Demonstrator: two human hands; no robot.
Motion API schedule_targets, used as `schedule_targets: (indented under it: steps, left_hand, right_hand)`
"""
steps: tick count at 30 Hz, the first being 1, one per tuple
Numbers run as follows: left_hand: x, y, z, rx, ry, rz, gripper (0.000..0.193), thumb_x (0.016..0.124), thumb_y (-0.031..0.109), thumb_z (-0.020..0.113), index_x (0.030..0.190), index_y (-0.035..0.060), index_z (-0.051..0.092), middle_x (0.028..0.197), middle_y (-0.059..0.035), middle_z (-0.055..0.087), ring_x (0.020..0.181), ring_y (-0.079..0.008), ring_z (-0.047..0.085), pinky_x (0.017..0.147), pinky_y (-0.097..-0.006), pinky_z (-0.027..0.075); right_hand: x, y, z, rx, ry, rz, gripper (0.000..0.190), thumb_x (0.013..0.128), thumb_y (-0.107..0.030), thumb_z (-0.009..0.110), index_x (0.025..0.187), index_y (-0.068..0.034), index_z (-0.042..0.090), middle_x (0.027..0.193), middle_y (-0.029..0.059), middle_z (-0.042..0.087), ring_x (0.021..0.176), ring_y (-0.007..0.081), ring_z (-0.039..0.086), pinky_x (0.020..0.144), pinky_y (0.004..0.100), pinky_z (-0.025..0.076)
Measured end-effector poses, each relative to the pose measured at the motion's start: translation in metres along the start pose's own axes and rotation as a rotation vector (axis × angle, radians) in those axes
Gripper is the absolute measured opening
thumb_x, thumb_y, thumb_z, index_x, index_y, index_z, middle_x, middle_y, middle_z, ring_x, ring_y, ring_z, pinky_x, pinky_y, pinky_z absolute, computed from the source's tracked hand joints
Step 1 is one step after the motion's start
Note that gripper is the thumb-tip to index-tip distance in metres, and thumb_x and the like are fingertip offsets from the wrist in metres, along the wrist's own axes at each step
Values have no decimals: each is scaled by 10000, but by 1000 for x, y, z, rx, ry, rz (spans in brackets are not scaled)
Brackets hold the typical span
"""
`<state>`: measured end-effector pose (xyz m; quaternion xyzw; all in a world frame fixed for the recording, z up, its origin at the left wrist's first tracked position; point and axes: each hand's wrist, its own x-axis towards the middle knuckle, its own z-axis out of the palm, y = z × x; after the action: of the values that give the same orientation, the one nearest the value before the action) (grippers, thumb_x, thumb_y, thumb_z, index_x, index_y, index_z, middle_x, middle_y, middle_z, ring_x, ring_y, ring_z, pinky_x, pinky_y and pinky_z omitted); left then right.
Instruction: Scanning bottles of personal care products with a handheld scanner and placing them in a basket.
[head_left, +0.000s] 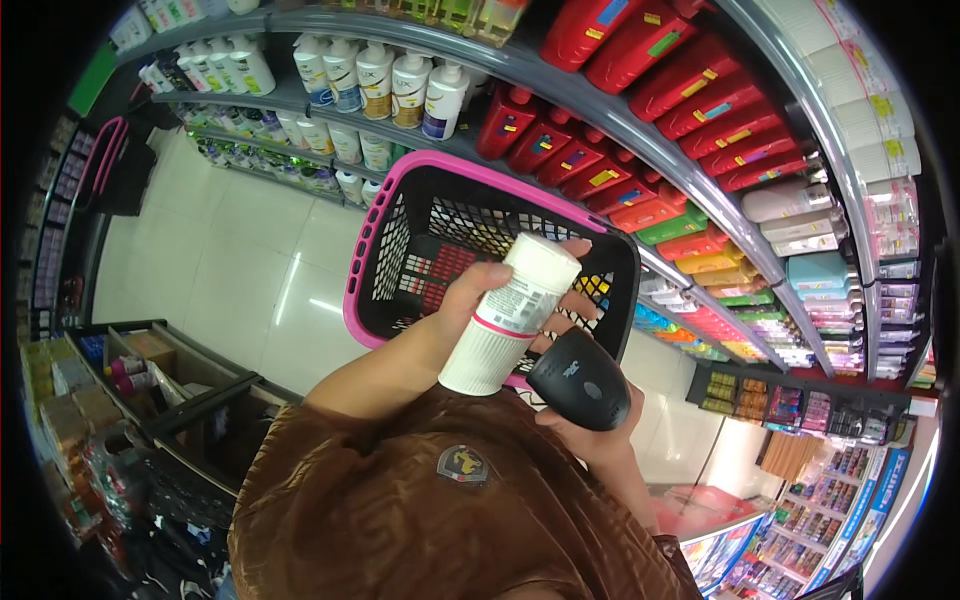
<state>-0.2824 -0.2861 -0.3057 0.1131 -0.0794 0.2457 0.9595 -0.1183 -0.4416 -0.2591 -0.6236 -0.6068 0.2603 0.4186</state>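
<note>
A white ribbed plastic bottle (487, 356) with a pink band and a printed barcode label is held tilted in my left hand (487, 292), thumb on its near side and fingers round the far side. My right hand (600, 427) grips a black handheld barcode scanner (581, 381), just to the right of the bottle's lower half. Beneath both hands lies a black mesh shopping basket with a pink rim (367, 225); reddish and white packs (450, 270) show through or inside it, I cannot tell which.
Shelves (675, 150) of red bottles curve along the right, with white pump bottles (375, 82) at the upper left. Tiled floor (225, 240) shows left of the basket. Dark-framed bins (157, 360) with goods stand lower left, and another pink-handled basket (112, 165) sits far left.
</note>
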Motion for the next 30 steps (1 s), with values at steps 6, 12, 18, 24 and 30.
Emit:
schedule_targets:
  steps: [6,12,18,24,30]
  left_hand:
    - [-10,-5,10,159,99,26,939,855,504,643,1635,122,288,1372,-301,593,1156,-368,681,1008,-448,552]
    - [-15,-4,19,269,120,110,987,866,570,663,1647,110,272,1312,-255,637,1168,-332,672,1024,-424,535]
    - [16,41,32,684,203,532,1179,708,305,874,1668,120,214,1066,-57,626,917,-180,641,837,-345,556]
    - [132,116,188,1160,20,1225,1134,688,-37,909,1611,80,260,1224,-73,566,1063,-183,613,907,-365,576]
    - [267,187,262,1277,-106,1396,1093,722,85,943,1579,24,267,1308,-163,552,1171,-248,599,991,-395,543]
  right_hand:
    - [16,-3,6,-47,-16,-23,666,650,-397,1011,1071,16,701,832,120,750,736,255,763,675,338,589]
    - [10,7,4,-9,10,8,674,648,-463,995,1026,21,718,834,134,755,736,277,769,676,350,595]
    - [20,32,19,76,133,-97,623,713,-365,973,1133,5,702,919,152,773,827,256,781,759,370,608]
    - [-5,148,34,-203,350,10,502,791,-139,778,1242,0,606,1004,197,708,890,406,698,807,496,557]
    - [-81,208,66,-489,192,19,587,737,-204,754,1275,-18,612,998,183,692,917,414,677,807,490,531]
